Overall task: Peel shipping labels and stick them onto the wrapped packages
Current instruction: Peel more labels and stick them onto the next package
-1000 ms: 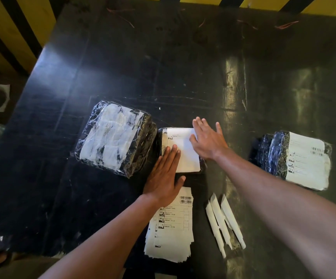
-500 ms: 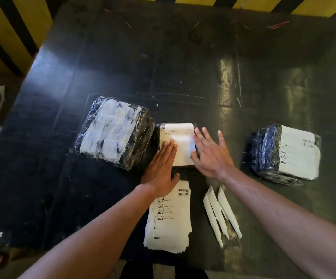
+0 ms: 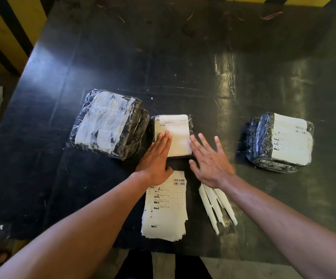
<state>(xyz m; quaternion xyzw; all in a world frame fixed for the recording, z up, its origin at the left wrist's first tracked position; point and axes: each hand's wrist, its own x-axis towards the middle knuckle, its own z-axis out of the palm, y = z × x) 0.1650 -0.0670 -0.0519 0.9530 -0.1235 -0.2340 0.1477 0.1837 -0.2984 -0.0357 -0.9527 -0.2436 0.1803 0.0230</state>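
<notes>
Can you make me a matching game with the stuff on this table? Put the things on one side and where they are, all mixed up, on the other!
Things:
1. Middle package
2. Stack of labels
3. White strips
4. Right package

Places:
A. Far off to the right, alone, label on top
B. Under the left hand's flat fingers
C. Near edge, below the left hand
D. Near edge, below the right hand

Pairs: 1-B, 2-C, 3-D, 4-A

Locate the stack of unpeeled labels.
Head view, bottom centre: the label stack lies on the table's near edge, under the left hand's wrist, left of the peeled backing strips.
</notes>
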